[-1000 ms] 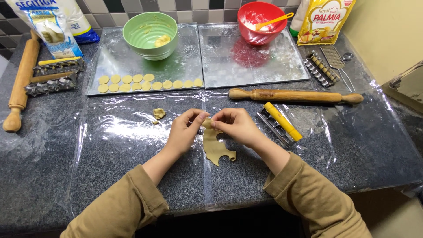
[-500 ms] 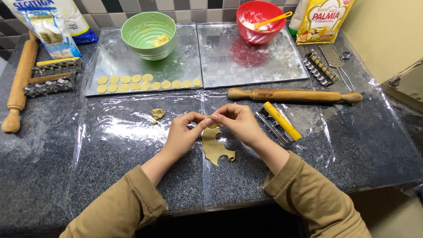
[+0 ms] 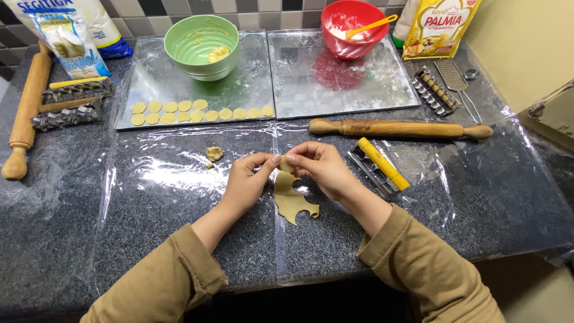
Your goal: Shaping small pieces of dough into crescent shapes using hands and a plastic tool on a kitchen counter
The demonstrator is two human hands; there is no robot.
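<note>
I see my left hand [image 3: 246, 179] and right hand [image 3: 323, 168] meeting fingertip to fingertip, both pinching a small round dough piece [image 3: 287, 165] held just above the counter. The ragged dough sheet [image 3: 292, 200] lies directly below and toward me, its long axis running near to far; my right hand sits slightly closer to it.

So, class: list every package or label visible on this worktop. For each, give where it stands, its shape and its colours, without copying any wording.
Flour bag: far left corner, behind the long rolling pin; upright paper bag, white with blue print and a picture panel.
Margarine pouch: far right, beside the red bowl; upright flat sachet, yellow and white with red lettering.
No signs or screens are in view.
</note>
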